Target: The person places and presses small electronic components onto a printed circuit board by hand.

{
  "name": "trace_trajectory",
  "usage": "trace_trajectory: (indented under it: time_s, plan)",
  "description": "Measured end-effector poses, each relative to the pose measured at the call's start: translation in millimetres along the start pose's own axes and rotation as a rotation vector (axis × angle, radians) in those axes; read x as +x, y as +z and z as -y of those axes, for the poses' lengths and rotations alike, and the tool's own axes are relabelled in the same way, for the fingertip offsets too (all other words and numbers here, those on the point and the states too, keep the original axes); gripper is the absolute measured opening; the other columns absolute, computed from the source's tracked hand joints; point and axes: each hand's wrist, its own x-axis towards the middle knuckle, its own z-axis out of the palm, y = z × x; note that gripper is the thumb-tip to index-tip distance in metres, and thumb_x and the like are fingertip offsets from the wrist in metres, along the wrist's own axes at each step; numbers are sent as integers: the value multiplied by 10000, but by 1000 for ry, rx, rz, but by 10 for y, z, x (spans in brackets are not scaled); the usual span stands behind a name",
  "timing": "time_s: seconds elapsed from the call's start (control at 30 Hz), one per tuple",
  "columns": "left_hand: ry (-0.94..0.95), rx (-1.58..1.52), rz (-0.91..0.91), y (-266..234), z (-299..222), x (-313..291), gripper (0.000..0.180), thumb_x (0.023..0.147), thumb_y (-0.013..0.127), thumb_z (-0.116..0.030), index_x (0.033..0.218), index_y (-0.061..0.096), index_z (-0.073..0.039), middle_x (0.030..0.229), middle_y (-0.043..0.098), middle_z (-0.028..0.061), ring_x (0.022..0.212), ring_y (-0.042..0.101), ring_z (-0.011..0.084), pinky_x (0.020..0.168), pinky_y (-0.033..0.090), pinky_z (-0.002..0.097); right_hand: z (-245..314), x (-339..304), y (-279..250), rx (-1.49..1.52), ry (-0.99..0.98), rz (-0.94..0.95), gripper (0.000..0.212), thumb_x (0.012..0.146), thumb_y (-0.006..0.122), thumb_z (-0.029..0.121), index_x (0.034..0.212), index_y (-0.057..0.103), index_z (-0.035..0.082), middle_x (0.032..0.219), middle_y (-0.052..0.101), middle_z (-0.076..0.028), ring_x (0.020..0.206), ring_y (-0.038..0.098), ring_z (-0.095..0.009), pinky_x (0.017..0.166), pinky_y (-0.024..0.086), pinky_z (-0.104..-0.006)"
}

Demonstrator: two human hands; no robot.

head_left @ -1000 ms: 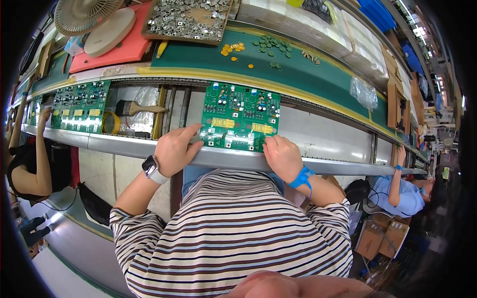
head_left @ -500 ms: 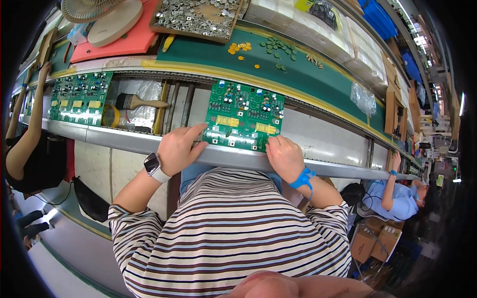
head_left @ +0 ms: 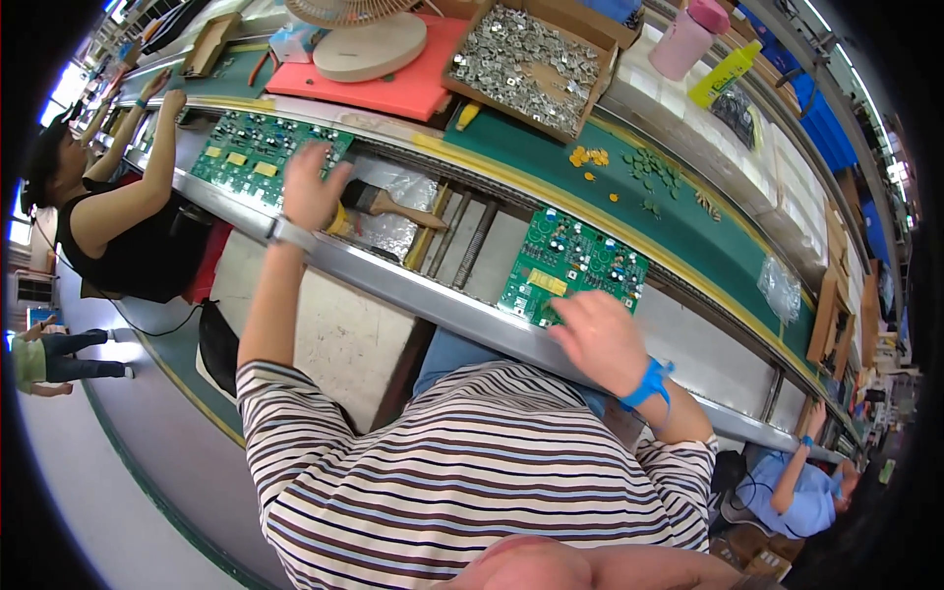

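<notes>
My left hand (head_left: 313,189) is raised at the right end of the green circuit boards (head_left: 258,157) on the left, thumb and fingers apart, nothing visible in it. Over the lower right part of another green circuit board (head_left: 575,254) is my right hand (head_left: 602,339), its fingers loosely bent and thumb apart. It covers that corner, and whether its fingertips touch the board I cannot tell. This board carries small components and a yellow block (head_left: 547,283), and rests on the conveyor rails. A wooden-handled brush (head_left: 398,205) lies between the boards, beside my left hand.
A metal rail (head_left: 393,285) runs along the near edge. Beyond the conveyor, yellow discs (head_left: 588,157) and green discs (head_left: 654,172) lie on a green mat, near a carton of small metal parts (head_left: 526,69). A fan (head_left: 369,44) stands at the back left. Co-workers (head_left: 128,226) sit on both sides.
My left hand has let go of the middle board's left edge and moved left to the other boards. My right hand has shifted from the board's corner onto its face. The view has turned left.
</notes>
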Motion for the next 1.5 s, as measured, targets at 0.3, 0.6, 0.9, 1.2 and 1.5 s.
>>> trace_trajectory:
  time_s: [0.3, 0.6, 0.9, 1.2, 1.5]
  plan:
    - [-890, 528, 382, -241, 2050, 144, 895, 802, 268, -742, 1407, 275, -84, 1495, 177, 116, 1372, 181, 294, 1072, 155, 546, 153, 596, 807, 43, -208, 190, 520, 827, 560, 431, 1161, 534, 32, 940, 594, -128, 946, 552, -290, 1020, 297, -493]
    - [-712, 529, 509, -331, 1366, 187, 875, 813, 236, -736, 1380, 322, -76, 1472, 244, 113, 1347, 259, 274, 1059, 201, 548, -195, -194, 457, 67, 40, 210, 491, 861, 525, 416, 1196, 510, 57, 1067, 592, -122, 1011, 549, -270, 1029, 272, -526]
    - [-437, 426, 513, -299, 708, -338, 745, 893, 297, -596, 1392, 297, -43, 1448, 280, 159, 1332, 276, 302, 1064, 220, 482, -913, -1578, 146, -49, 586, -8, 365, 858, 541, 336, 1052, 597, 32, 959, 636, -149, 947, 580, -305, 979, 318, -501]
    - [-139, 196, 521, -283, -406, -647, 637, 885, 505, -346, 1349, 315, 48, 1354, 369, 274, 1229, 405, 382, 1001, 325, 445, -2077, -2951, -142, -319, 1168, -212, 272, 883, 491, 268, 925, 649, 51, 867, 649, -155, 822, 608, -330, 795, 413, -461]
    - [164, 73, 675, -306, -1727, -905, 742, 798, 618, -360, 1360, 313, 17, 1357, 372, 260, 1257, 376, 363, 1025, 293, 478, -1684, -377, -80, -81, 107, -473, 237, 741, 597, 78, 973, 624, 35, 855, 556, -113, 828, 536, -298, 724, 460, -393]
